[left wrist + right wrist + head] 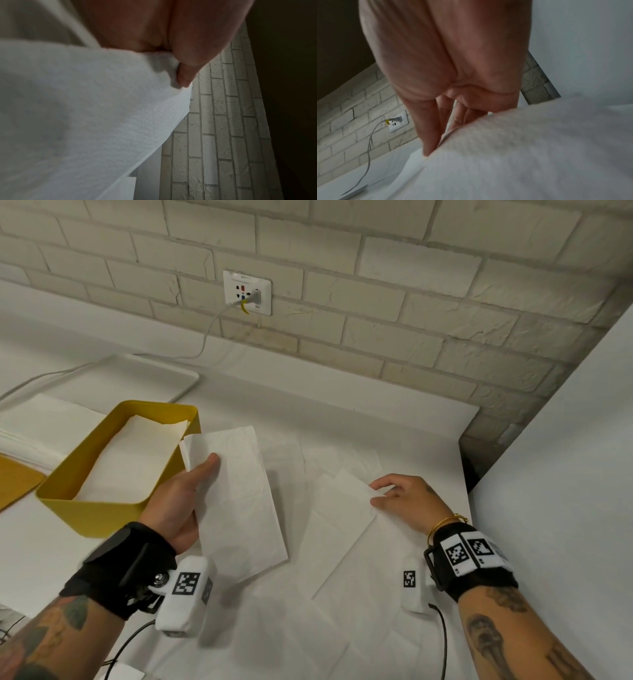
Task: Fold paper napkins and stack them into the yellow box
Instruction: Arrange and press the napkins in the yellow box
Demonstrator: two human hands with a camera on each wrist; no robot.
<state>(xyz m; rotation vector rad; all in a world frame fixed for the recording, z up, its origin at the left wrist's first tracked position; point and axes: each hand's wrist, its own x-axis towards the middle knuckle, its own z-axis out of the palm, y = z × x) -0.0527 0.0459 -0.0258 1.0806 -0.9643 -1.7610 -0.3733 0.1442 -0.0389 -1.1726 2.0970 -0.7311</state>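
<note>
My left hand point(191, 491) grips a folded white napkin point(236, 501) by its long left edge, thumb on top, just right of the yellow box point(102, 515). That napkin fills the lower left of the left wrist view point(85, 121), under my thumb point(187, 75). Folded napkins point(130, 453) lie inside the box. My right hand point(400, 501) pinches the corner of another napkin point(342, 539) that lies on the table among several loose ones. In the right wrist view my fingers point(428, 135) close on its raised edge point(505, 155).
A stack of unfolded napkins point(37, 422) lies left of the box, with a yellow lid point(17, 477) beside it. A white tray point(137, 378) sits behind. A cable point(209, 333) runs from the wall socket point(246, 292). A white panel point(565, 474) bounds the right.
</note>
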